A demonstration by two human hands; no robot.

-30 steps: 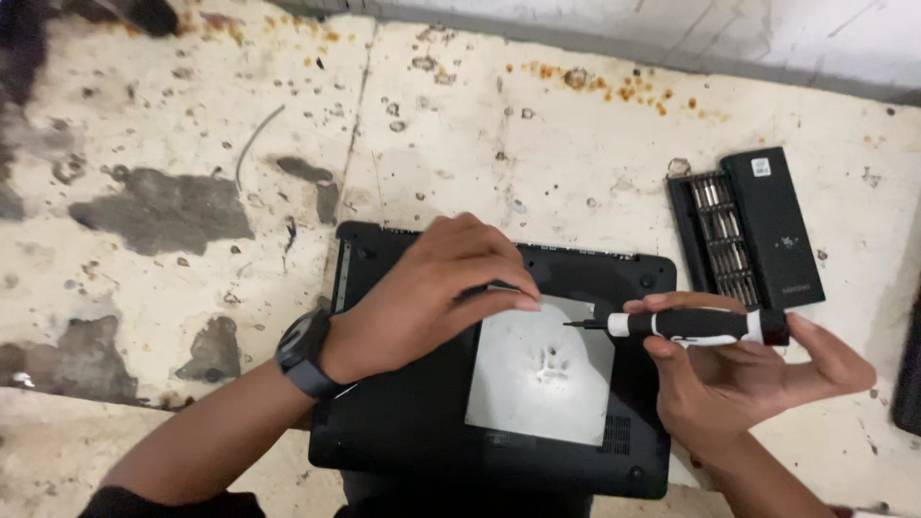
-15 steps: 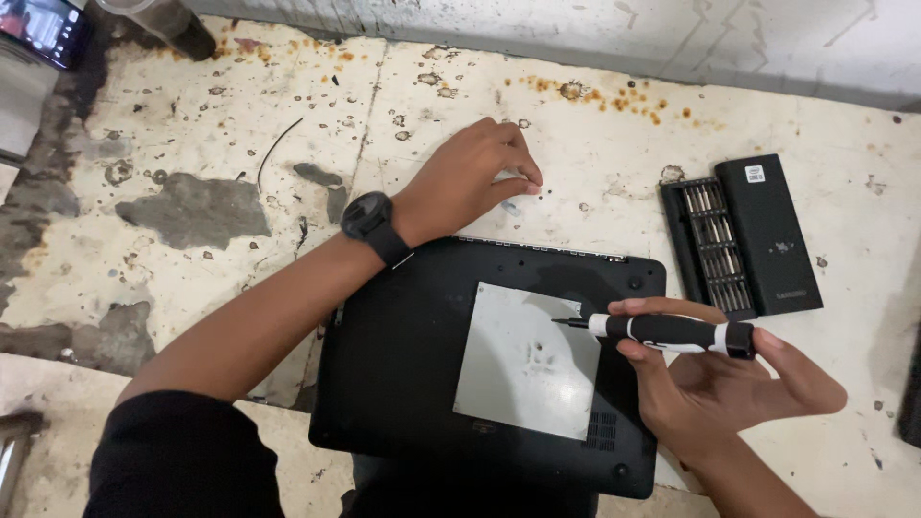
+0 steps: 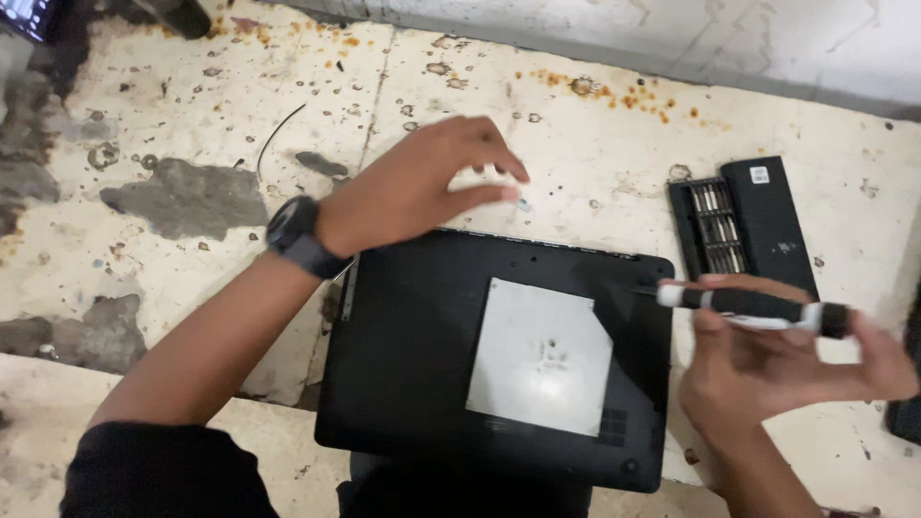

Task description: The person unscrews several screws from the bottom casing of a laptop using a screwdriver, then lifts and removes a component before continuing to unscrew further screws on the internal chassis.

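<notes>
At the left edge a dark sleeve and forearm run up and to the right across the stained, pitted counter (image 3: pixel 192 86), with a black wristwatch (image 3: pixel 297 237) on the wrist. The left hand (image 3: pixel 417 187) hovers just past the far edge of the laptop, its fingers (image 3: pixel 494 168) curled loosely and pinched toward the thumb; a tiny pale speck shows at the fingertips, too small and blurred to tell whether it is held or lies on the counter. Below the hand the black laptop (image 3: pixel 413 355) lies bottom side up, its long axis running left to right, its near edge partly cut off by the frame and by dark clothing. A grey rectangular panel (image 3: pixel 542 355) sits in the middle right of its underside. Further right, the right hand (image 3: pixel 777 369) hovers over the laptop's right edge, its fingers closed around a slim screwdriver (image 3: pixel 753 307) with a black grip and white ends. The screwdriver lies almost level, its long axis left to right, with the tip pointing left toward the laptop's far right corner; the tip itself is motion-blurred, so whether it touches the case cannot be told. Beyond the right hand, an open black bit case (image 3: pixel 743 225) lies on the counter, its long axis running away from the viewer, with a row of metal bits in its left half. A dark object at the right edge is cut off and cannot be identified.
</notes>
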